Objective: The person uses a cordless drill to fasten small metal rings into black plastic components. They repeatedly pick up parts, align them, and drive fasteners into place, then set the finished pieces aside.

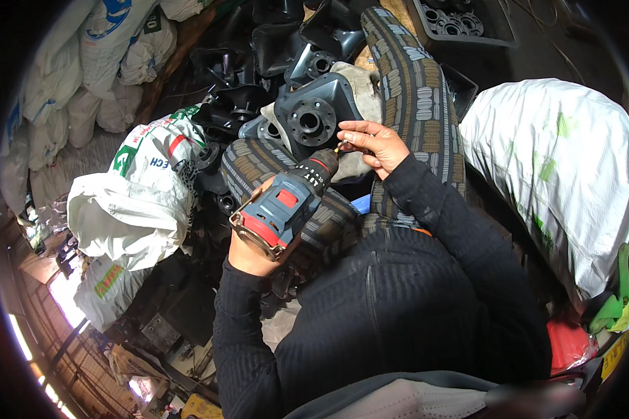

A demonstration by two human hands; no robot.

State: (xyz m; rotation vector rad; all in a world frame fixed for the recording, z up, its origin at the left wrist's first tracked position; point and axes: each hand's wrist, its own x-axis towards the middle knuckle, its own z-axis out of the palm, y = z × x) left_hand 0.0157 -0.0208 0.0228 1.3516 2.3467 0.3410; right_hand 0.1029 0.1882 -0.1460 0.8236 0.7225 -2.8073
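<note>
My left hand is wrapped round the handle of a blue-grey and red cordless drill, whose chuck tilts up and to the right. A small gold-coloured bit shows at the chuck's front. Just beside it, my right hand is closed in a pinch on a small metal piece, too small to name; whether it touches the bit I cannot tell. Beyond the chuck rests a black metal part with a round hub and a ring of holes, lying on a pale cloth between my patterned trouser legs.
Several similar black parts are heaped ahead. A stuffed white sack stands at right, another at left, with more sacks behind. A grey crate of ring-shaped metal pieces sits far right. Green gloves lie at the right edge.
</note>
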